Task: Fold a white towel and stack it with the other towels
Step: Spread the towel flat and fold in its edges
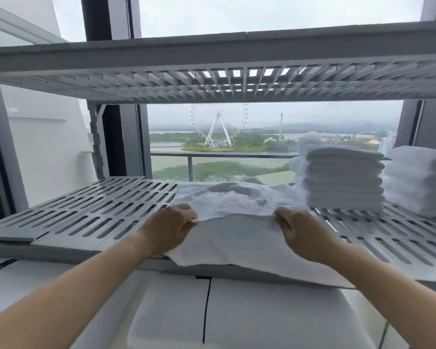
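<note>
While the white towel (pixel 239 222) lies bunched on the gray shelf (pixel 91 217), the person is working on the first fold. In the head view, the left hand (pixel 170 229) is closed and pinches one end of a raised towel edge. The right hand (pixel 301 236) is closed too and pinches the other end of that edge. Part of the towel hangs over the front lip of the shelf, and the far part is still wrinkled.

The stack of folded towels (pixel 342 180) sits on the same shelf, just past the loose towel on the right-hand side. A second pile (pixel 420 182) stands beside that stack, even farther out.

To fold well, the person would likely need to pull the edge tight between both hands so it is straight. Then the wrinkles near the stack should be smoothed flat. The corners should meet evenly, or the folded towel may not match the neat stack.
</note>
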